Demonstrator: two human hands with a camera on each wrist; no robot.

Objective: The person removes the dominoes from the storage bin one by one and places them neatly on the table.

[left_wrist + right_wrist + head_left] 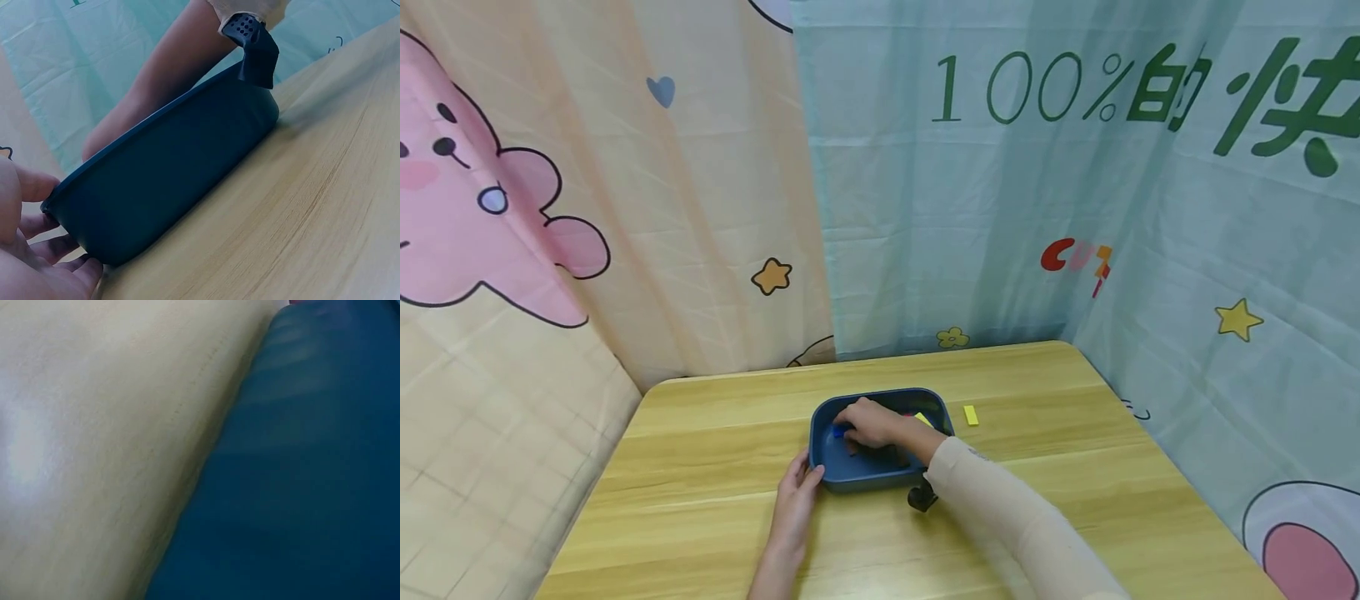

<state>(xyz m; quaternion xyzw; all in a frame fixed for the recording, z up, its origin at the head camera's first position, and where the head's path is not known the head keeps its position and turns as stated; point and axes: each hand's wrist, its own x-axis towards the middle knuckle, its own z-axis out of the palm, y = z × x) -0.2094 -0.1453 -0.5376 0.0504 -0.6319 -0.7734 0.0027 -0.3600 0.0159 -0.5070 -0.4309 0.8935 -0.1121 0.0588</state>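
Note:
A dark blue rectangular tub (880, 482) with rounded corners sits on the wooden table. My left hand (796, 500) grips its near left corner. In the left wrist view the thumb lies at the rim and the fingers (56, 249) bend against the outer wall. My right hand (871, 422) reaches inside the tub with bent fingers. Under its fingertips a small bright blue piece (838, 432) shows; whether they pinch it is hidden. Beside the right wrist, a yellow piece (922, 419) and a bit of red show in the tub. The right wrist view has only the tub's wall and the tabletop.
A small yellow block (971, 415) lies on the table (715, 450), just right of the tub. A black device (922, 497) hangs from the right wrist at the tub's near right corner. Printed curtains (925, 208) stand behind the table and along its sides.

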